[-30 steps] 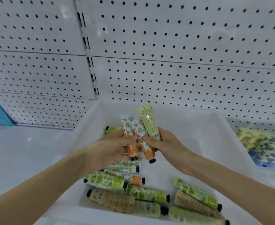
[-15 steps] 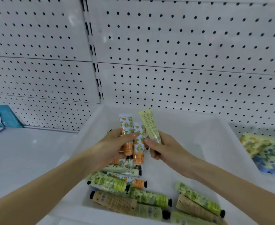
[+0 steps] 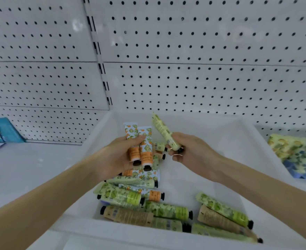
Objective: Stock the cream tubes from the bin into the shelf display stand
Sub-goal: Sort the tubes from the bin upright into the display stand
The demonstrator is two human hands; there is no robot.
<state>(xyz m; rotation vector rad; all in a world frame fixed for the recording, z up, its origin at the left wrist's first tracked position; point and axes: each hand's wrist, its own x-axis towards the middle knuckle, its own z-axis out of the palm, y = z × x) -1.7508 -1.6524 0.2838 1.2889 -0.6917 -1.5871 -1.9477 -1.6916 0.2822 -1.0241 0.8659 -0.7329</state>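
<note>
Head view shows your left hand (image 3: 119, 157) gripping two orange tubes (image 3: 141, 150) and your right hand (image 3: 188, 154) pinching a green tube (image 3: 162, 131) above the bin (image 3: 229, 159); they look light and squashy, so hold near the caps.

Two orange-patterned tubes (image 3: 146, 153) are held upright, caps down, over the white bin (image 3: 229, 150); a pale green tube (image 3: 162, 130) is held tilted alongside.
</note>
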